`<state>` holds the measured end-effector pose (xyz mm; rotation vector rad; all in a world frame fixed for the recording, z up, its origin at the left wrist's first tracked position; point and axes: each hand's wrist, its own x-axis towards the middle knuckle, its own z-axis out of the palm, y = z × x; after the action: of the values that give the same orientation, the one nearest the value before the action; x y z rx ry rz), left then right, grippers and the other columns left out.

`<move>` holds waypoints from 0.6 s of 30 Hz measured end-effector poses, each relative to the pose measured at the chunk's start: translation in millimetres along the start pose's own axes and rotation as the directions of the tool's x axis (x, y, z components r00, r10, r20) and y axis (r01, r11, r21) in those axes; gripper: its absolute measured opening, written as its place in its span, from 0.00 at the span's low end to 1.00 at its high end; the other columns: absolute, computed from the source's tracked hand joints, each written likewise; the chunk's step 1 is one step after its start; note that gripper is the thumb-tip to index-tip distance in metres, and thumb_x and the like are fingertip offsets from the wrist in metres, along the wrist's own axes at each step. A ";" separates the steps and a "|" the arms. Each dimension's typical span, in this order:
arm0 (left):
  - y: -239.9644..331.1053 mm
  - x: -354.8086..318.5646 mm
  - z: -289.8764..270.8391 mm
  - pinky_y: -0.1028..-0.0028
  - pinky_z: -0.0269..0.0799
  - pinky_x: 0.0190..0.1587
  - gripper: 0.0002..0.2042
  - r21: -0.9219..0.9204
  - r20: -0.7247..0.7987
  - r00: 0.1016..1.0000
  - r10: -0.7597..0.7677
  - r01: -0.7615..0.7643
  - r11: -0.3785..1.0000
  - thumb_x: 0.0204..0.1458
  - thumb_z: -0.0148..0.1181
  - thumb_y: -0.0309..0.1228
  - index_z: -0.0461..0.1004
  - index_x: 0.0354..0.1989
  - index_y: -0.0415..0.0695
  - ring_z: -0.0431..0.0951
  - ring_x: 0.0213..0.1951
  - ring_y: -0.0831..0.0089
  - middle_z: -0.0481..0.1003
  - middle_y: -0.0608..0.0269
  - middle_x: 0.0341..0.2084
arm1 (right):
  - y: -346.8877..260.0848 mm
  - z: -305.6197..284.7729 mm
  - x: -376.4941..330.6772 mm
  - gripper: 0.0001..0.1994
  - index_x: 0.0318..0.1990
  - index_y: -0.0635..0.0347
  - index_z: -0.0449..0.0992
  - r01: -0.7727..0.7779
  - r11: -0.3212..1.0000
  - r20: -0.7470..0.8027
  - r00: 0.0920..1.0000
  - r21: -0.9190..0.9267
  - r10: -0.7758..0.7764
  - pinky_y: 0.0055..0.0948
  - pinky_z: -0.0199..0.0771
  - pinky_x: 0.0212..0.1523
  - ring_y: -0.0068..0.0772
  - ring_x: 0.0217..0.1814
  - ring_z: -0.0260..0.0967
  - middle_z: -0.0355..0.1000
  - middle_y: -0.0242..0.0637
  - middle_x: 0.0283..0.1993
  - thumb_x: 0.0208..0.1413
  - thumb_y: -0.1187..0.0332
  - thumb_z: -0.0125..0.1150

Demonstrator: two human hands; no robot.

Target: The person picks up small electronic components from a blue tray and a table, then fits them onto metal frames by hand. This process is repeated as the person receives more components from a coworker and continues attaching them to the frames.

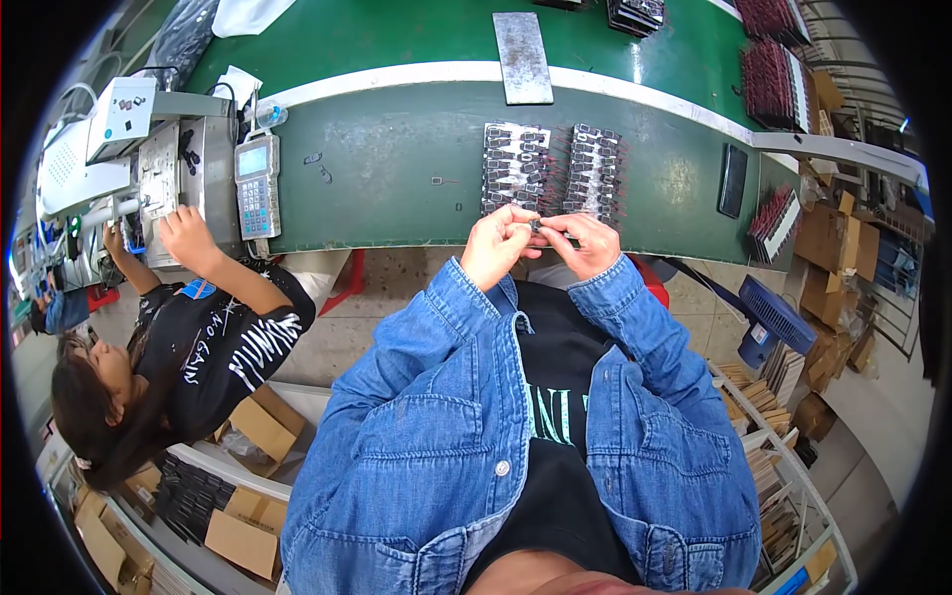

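Both hands, left hand [499, 243] and right hand [585, 243], pinch one small dark component [536, 226]. Grip narrow, over green counter [397, 169] edge. Two trays of dark parts [550, 169] lie just beyond.

We see our denim jacket [416, 436] in mid blue over a black shirt [555, 397] with pale green lettering. The bench [397, 169] is dark green with a white strip [397, 75] across it. Two trays [550, 171] hold small black parts with red wires. A grey metal plate [523, 57] lies above them. The co-worker's shirt [223, 352] is black with white print. A blue fan [773, 319] sits among brown cardboard boxes [828, 248].
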<state>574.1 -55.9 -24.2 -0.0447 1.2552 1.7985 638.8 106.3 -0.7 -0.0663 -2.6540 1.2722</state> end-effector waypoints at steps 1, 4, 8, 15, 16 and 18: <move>-0.2 -0.1 0.4 0.75 0.77 0.39 0.10 0.000 0.000 1.000 -0.001 0.001 1.000 0.57 0.44 0.23 0.65 0.46 0.34 0.77 0.39 0.70 0.73 0.55 0.39 | 0.2 0.1 -0.2 0.06 0.32 0.61 0.77 0.010 1.000 -0.002 1.000 -0.005 -0.010 0.30 0.74 0.35 0.36 0.34 0.74 0.76 0.37 0.32 0.44 0.73 0.65; -0.7 -0.9 2.5 0.75 0.77 0.39 0.10 -0.005 -0.020 1.000 -0.003 0.003 1.000 0.57 0.44 0.22 0.65 0.46 0.34 0.77 0.39 0.71 0.73 0.56 0.39 | 1.7 -0.3 0.8 0.07 0.32 0.61 0.76 0.038 0.999 -0.004 0.999 -0.009 -0.038 0.30 0.74 0.35 0.37 0.34 0.73 0.75 0.37 0.32 0.44 0.73 0.65; -6.3 0.3 4.2 0.75 0.77 0.39 0.10 0.029 -0.025 0.999 0.027 -0.027 0.999 0.57 0.45 0.21 0.65 0.46 0.34 0.77 0.40 0.71 0.73 0.56 0.39 | 0.6 -0.7 -0.5 0.08 0.33 0.63 0.75 0.032 0.999 -0.005 0.999 -0.009 -0.032 0.29 0.73 0.37 0.37 0.35 0.73 0.74 0.38 0.33 0.43 0.76 0.65; -12.6 2.2 3.9 0.75 0.77 0.40 0.08 0.068 0.021 0.999 0.038 -0.039 0.997 0.57 0.47 0.22 0.65 0.44 0.35 0.76 0.38 0.73 0.73 0.57 0.37 | -1.2 1.3 -7.6 0.10 0.37 0.64 0.73 -0.085 0.996 0.036 0.996 0.016 0.085 0.26 0.73 0.39 0.32 0.36 0.72 0.73 0.38 0.35 0.45 0.78 0.64; -14.1 2.7 4.5 0.75 0.77 0.39 0.07 0.033 0.035 0.998 0.045 -0.046 0.998 0.57 0.48 0.22 0.65 0.43 0.35 0.76 0.38 0.74 0.73 0.57 0.37 | -2.0 1.0 -10.0 0.09 0.37 0.65 0.73 -0.189 0.977 0.066 0.981 0.098 0.183 0.26 0.73 0.40 0.30 0.37 0.72 0.73 0.37 0.36 0.46 0.78 0.63; -16.5 0.5 8.1 0.75 0.77 0.39 0.07 0.041 0.027 0.999 0.040 -0.041 0.998 0.57 0.48 0.22 0.65 0.43 0.35 0.76 0.37 0.74 0.73 0.57 0.37 | 1.4 -0.4 -16.2 0.09 0.38 0.65 0.73 -0.296 0.939 0.096 0.954 0.175 0.283 0.26 0.73 0.40 0.29 0.38 0.72 0.73 0.36 0.36 0.48 0.78 0.62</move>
<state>588.6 -48.3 -32.5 0.0271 1.2826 1.8016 654.7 105.4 -4.1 -0.4064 -2.6385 1.6386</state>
